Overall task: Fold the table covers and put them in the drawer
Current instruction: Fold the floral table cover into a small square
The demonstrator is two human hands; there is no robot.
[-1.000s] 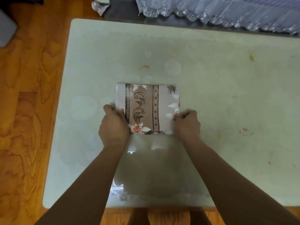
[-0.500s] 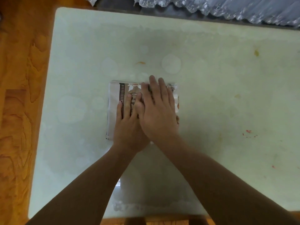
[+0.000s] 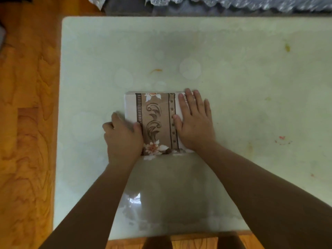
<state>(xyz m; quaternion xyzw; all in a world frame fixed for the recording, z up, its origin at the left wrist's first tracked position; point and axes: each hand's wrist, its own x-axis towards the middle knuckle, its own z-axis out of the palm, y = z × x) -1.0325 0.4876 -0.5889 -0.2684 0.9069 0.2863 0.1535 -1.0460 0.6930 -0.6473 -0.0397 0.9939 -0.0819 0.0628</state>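
A folded table cover (image 3: 156, 121), beige with a brown scroll band and an orange flower, lies as a small square in the middle of the pale table (image 3: 233, 87). My right hand (image 3: 195, 121) lies flat on the cover's right part, fingers straight and pointing away from me. My left hand (image 3: 124, 137) is at the cover's left edge, thumb on top and fingers curled round that edge. No drawer is in view.
The table's top is glossy with a few orange and red stains (image 3: 283, 139). Wooden floor (image 3: 27, 123) runs along the left. A lacy white cloth (image 3: 251, 4) hangs along the far edge, over a grey surface.
Both hands pressed together on the middle of the cover half a second ago. They have slid apart: the right hand to the right part, the left hand to the left edge.
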